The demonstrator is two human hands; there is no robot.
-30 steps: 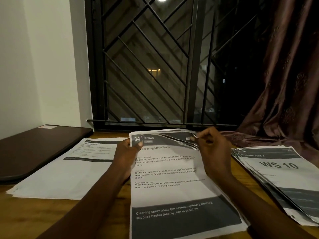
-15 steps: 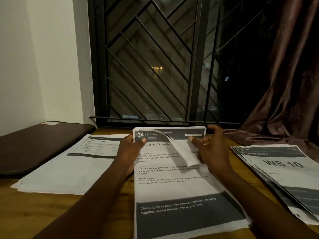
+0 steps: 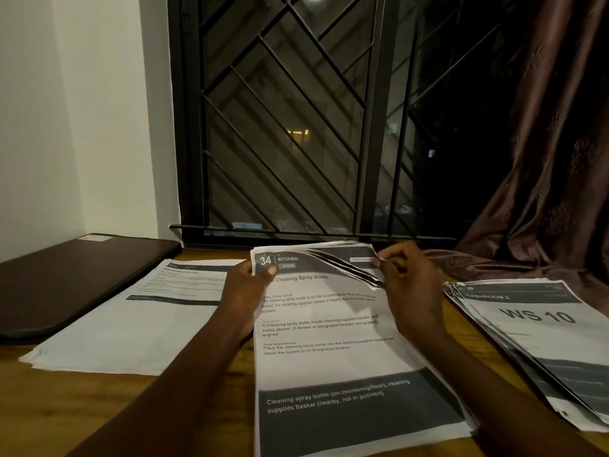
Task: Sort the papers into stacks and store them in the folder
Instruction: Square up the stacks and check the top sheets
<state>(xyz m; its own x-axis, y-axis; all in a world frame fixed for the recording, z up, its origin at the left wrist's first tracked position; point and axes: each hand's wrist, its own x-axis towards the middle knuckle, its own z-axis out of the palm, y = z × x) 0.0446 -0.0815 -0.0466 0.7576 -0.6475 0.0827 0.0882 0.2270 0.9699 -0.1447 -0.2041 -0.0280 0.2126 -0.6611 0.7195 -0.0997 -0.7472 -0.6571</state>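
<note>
Since the previous frame, the upper right corners of the middle stack (image 3: 329,357) have been gathered again and are pinched, fanned, between thumb and fingertips of the right hand (image 3: 412,291). The upper left corner is gripped by the left hand (image 3: 245,288), thumb on top. Two further stacks are laid on the table (image 3: 82,410): a left stack (image 3: 131,324) and a right stack (image 3: 534,328). The folder (image 3: 66,278) is seen closed at far left; sorting is judged underway, storage not begun.

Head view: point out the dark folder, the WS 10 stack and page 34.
dark folder (image 3: 75,282), head view, cover middle
WS 10 stack (image 3: 540,329), head view, top sheet
page 34 (image 3: 329,361), head view, white centre
</note>
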